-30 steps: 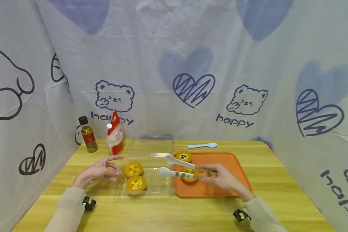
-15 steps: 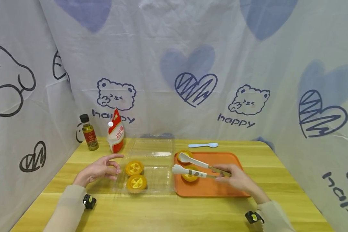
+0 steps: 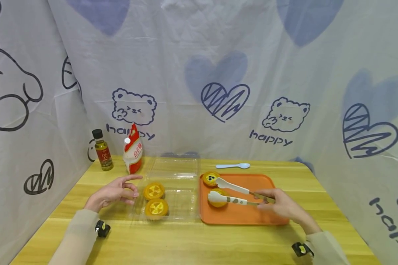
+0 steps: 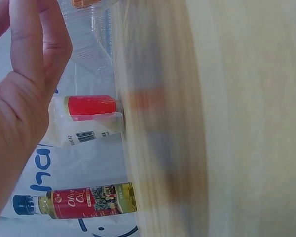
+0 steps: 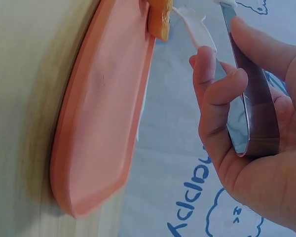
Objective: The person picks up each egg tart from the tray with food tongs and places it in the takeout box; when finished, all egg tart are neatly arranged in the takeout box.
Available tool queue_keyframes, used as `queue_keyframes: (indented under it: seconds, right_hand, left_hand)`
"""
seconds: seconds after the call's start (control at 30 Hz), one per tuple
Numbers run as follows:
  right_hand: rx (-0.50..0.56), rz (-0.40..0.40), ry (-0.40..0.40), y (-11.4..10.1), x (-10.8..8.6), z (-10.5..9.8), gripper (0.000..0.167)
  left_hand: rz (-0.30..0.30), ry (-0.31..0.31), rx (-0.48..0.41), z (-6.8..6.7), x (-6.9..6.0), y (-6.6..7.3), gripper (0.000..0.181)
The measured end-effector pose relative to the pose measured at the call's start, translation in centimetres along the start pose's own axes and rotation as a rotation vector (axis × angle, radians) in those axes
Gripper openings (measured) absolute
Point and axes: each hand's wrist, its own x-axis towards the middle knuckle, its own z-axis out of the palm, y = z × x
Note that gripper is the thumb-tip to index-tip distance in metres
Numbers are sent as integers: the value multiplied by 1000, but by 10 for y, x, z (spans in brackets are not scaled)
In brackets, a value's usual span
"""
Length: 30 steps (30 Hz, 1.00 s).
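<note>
My right hand grips metal tongs with white tips, which stand apart over the left part of an orange tray. Under the tips sits one tart; behind it is a tart with dark dots. In the right wrist view the fingers and thumb of my hand curl round the tongs. My left hand hovers with relaxed fingers at the left side of a clear plastic box. Two tarts with yellow wedge patterns lie in the box's left part.
An olive oil bottle and a red and white bag stand at the back left. Behind the tray lies a pale blue spoon. The box's clear lid leans open toward the back. Printed cloth surrounds the wooden table.
My right hand and the tongs have moved to the right, from above the box's right side to above the tarts on the tray. My left hand has barely moved.
</note>
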Motion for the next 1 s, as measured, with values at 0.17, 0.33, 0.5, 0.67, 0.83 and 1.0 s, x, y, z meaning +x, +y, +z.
queue_keyframes:
  seconds: [0.17, 0.33, 0.5, 0.67, 0.83, 1.0]
  right_hand:
    - [3, 8, -6, 2, -1, -4, 50]
    - [0, 36, -38, 3, -2, -7, 51]
    - [-31, 13, -48, 4, -1, -7, 51]
    - [-88, -32, -32, 6, 1, -3, 50]
    - [-124, -42, -5, 6, 4, 0, 47]
    - [-124, -19, -6, 5, 5, 3, 45]
  left_hand:
    - [0, -5, 1, -1, 1, -1, 79]
    - [-5, -6, 4, -2, 1, -1, 79]
    - [-5, -9, 5, -1, 0, 1, 79]
    - [-11, -3, 11, 0, -1, 2, 79]
    - [-10, 4, 10, 0, -2, 2, 80]
    - [-6, 4, 8, 1, -2, 2, 81]
